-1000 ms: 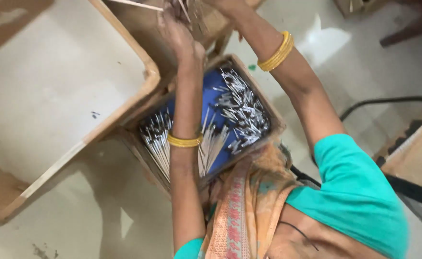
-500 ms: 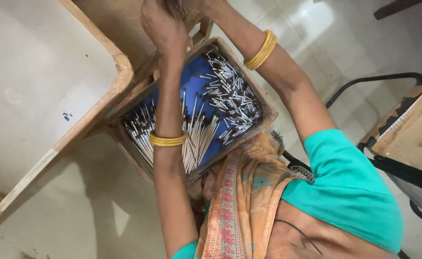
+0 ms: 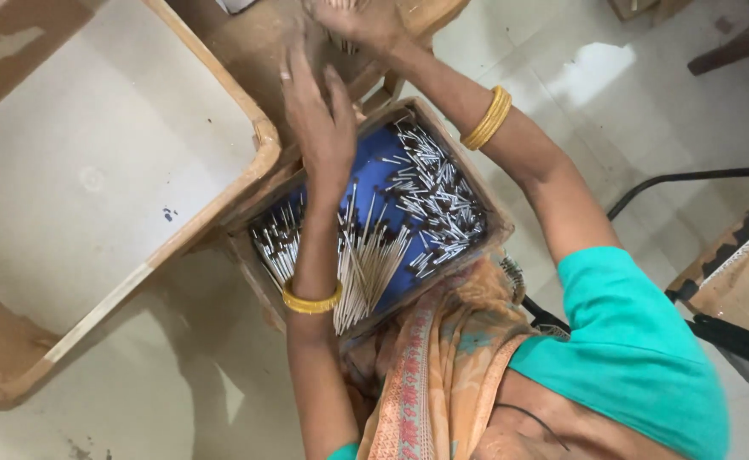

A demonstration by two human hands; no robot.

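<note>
Thin pale sticks [image 3: 374, 264] with dark tips fill blue-lined tray [image 3: 494, 223]. Left hand [image 3: 319, 119] flat, fingers extended, empty; right hand [image 3: 362, 21] grips sticks.

Floor [image 3: 647, 111]: pale polished tiles, a bright light patch at upper right. Large wooden tray [image 3: 93, 170] with a whitish bottom, upper left. Black metal tube frame [image 3: 690, 179], right. Brown board [image 3: 741, 273] at right edge, possibly furniture.

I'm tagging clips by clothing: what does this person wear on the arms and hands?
Both arms are bare below short teal sleeves. Each wrist carries a yellow-gold bangle: left hand side, right hand side. A pale ring sits on a left finger.
</note>
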